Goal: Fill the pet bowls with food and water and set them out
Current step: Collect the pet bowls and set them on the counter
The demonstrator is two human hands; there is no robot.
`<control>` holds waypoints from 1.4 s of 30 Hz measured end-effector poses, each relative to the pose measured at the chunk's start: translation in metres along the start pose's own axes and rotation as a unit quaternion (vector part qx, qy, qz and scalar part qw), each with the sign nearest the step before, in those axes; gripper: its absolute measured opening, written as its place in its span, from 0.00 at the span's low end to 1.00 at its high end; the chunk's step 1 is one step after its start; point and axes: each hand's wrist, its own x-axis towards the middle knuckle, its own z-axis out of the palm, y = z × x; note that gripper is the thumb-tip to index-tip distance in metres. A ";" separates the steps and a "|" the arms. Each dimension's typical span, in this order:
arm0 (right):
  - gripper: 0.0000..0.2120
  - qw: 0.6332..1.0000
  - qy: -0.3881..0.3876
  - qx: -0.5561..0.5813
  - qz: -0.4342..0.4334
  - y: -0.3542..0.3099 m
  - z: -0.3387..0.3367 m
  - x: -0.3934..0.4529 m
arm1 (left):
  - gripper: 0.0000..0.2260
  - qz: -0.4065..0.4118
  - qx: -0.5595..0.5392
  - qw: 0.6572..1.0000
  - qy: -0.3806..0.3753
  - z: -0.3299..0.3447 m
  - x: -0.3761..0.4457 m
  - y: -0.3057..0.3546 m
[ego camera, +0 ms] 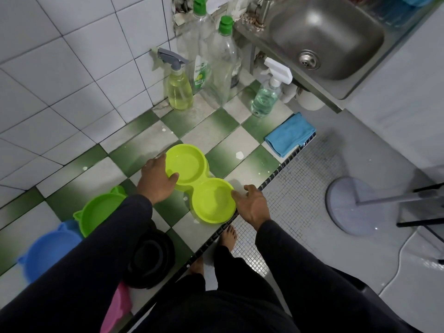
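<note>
A lime-green double pet bowl [200, 186] rests on the green-and-white tiled counter [216, 127], close to its front edge. Both of its wells look empty of food; the far one glints as if wet. My left hand [157, 180] grips the far well's rim, thumb inside. My right hand [252, 204] touches the near well's outer edge with fingers spread. To the left lie a green cat-eared bowl [98, 212], a blue bowl [46, 248], a black bowl [150, 259] and a pink one [117, 308], partly hidden by my left sleeve.
Two spray bottles [179, 88] [266, 98] and two tall clear bottles with green caps [221, 63] stand at the back of the counter. A folded blue cloth [289, 134] lies at the right edge. A steel sink [329, 37] is beyond. A round stand base [353, 205] sits on the floor.
</note>
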 end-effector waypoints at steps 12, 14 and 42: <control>0.31 0.939 -0.065 -0.328 -0.086 -0.036 -0.033 0.000 | 0.31 -0.020 0.124 0.987 -0.105 -0.033 -0.040 0.013; 0.29 0.925 -0.074 -0.360 -0.099 -0.043 -0.037 -0.005 | 0.28 -0.001 0.135 0.984 -0.117 -0.041 -0.047 0.017; 0.27 0.859 -0.020 -0.419 -0.293 -0.053 -0.093 -0.113 | 0.26 -0.025 0.104 0.991 0.076 -0.038 -0.242 0.030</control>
